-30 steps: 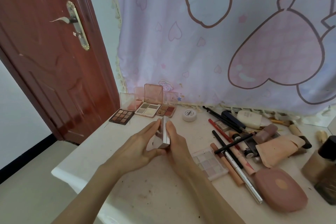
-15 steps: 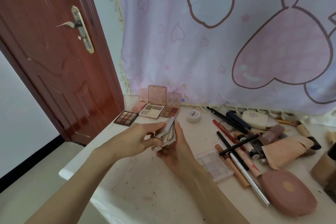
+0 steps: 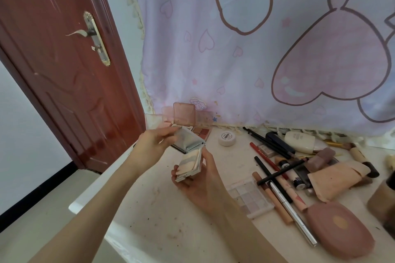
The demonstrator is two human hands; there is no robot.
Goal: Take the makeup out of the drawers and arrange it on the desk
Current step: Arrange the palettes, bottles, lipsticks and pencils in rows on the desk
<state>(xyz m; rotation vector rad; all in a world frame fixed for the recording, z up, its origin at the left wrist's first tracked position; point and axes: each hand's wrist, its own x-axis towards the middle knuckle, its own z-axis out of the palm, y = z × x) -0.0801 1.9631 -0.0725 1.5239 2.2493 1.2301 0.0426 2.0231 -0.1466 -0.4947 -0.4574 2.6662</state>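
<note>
I logged a white desk (image 3: 149,215), its top matte and flecked with dark specks and smudges. It stood against a pale lilac curtain (image 3: 235,66) printed with pink hearts and edged in a cream fringe. A glossy red-brown door (image 3: 64,83) with a metal lever handle (image 3: 94,37) stood to the left, beside a light floor.

The silver compact (image 3: 189,155) was held open above the desk, clear of its surface. The right hand (image 3: 199,182) cupped the base from below, fingers curled around its edge; the pan showed pale cream and grey bands. The left hand (image 3: 152,145) pinched the lid, which was hinged up and reflective.

At the back stood open palettes with clear pink lids (image 3: 184,116), upright against the curtain, and a small round white jar (image 3: 227,138) just beside them. To the right I noted a flat clear-cased pastel eyeshadow palette (image 3: 250,198), a silver tube-shaped pen (image 3: 292,213), a red pencil (image 3: 265,156), crossed black pencils (image 3: 277,174), a beige pouch (image 3: 337,179) and a smooth oval pink case (image 3: 339,228).
</note>
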